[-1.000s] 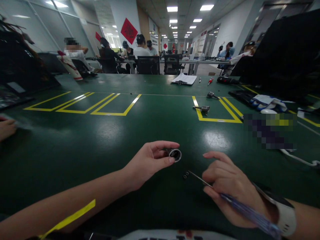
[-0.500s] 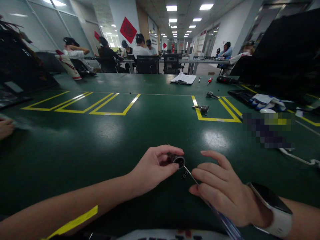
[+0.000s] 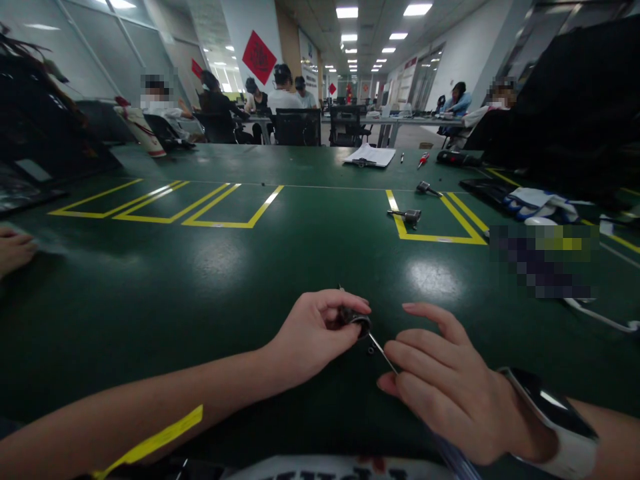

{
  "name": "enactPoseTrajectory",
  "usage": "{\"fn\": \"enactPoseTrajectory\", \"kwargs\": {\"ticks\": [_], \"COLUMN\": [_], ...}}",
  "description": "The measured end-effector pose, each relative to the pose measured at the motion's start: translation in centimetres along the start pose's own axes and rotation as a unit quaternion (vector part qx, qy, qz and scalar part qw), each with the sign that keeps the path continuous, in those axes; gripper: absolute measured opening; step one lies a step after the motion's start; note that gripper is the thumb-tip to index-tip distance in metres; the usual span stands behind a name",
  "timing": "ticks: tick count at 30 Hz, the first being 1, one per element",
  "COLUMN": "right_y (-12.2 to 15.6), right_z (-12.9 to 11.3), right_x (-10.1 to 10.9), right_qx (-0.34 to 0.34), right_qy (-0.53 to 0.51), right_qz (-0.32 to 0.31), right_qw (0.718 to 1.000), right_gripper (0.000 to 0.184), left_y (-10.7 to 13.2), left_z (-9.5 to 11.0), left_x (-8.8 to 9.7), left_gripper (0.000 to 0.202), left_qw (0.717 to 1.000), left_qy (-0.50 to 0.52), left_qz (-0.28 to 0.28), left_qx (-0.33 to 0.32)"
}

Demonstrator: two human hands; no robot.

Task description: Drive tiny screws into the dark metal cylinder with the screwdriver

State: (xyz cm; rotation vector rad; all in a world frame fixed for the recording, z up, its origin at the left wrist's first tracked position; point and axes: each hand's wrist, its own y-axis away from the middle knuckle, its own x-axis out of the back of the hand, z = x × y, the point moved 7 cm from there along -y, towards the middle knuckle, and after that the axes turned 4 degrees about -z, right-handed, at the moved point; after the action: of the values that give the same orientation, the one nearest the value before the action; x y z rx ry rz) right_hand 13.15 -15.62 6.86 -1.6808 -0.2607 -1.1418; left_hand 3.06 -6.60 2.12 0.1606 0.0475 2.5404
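Observation:
My left hand (image 3: 313, 337) pinches a small dark metal cylinder (image 3: 356, 320) between thumb and fingers, just above the green table (image 3: 210, 280). My right hand (image 3: 445, 387) grips a thin screwdriver with a clear blue handle; its metal shaft (image 3: 383, 351) points up-left, tip at the cylinder's open end. A tiny dark part (image 3: 371, 349) lies on the table beside the shaft. A white watch (image 3: 560, 413) is on my right wrist.
Two small metal tools (image 3: 407, 215) (image 3: 426, 189) lie by the yellow tape box ahead. A clipboard (image 3: 369, 157), red screwdriver (image 3: 423, 160) and gloves (image 3: 537, 200) lie farther back. Another person's hand (image 3: 14, 250) rests at the left edge. Several people sit at far desks.
My left hand lowered the cylinder slightly toward me. My right hand moved left and brought the screwdriver tip up to the cylinder's opening.

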Motion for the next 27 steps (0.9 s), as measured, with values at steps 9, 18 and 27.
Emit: {"fn": "enactPoseTrajectory", "kwargs": {"ticks": [9,18,27], "right_y": [-0.11,0.01,-0.04], "right_z": [-0.14,-0.48,-0.86], "right_x": [-0.27,-0.24,-0.46], "right_qx": [-0.001,0.005,0.012], "right_qy": [0.007,0.0,0.031], "right_qz": [-0.007,-0.025,-0.019], "right_qw": [1.0,1.0,0.999], "right_gripper": [0.018,0.015,0.016], "left_y": [0.07,-0.03,-0.01], "left_z": [0.02,-0.13,-0.09], "left_x": [-0.03,-0.1,0.0], "left_gripper": [0.018,0.017,0.017], "left_qw": [1.0,1.0,1.0], "left_qy": [-0.004,0.007,0.008], "left_qz": [0.005,0.014,0.019], "left_qx": [0.007,0.006,0.007]}}
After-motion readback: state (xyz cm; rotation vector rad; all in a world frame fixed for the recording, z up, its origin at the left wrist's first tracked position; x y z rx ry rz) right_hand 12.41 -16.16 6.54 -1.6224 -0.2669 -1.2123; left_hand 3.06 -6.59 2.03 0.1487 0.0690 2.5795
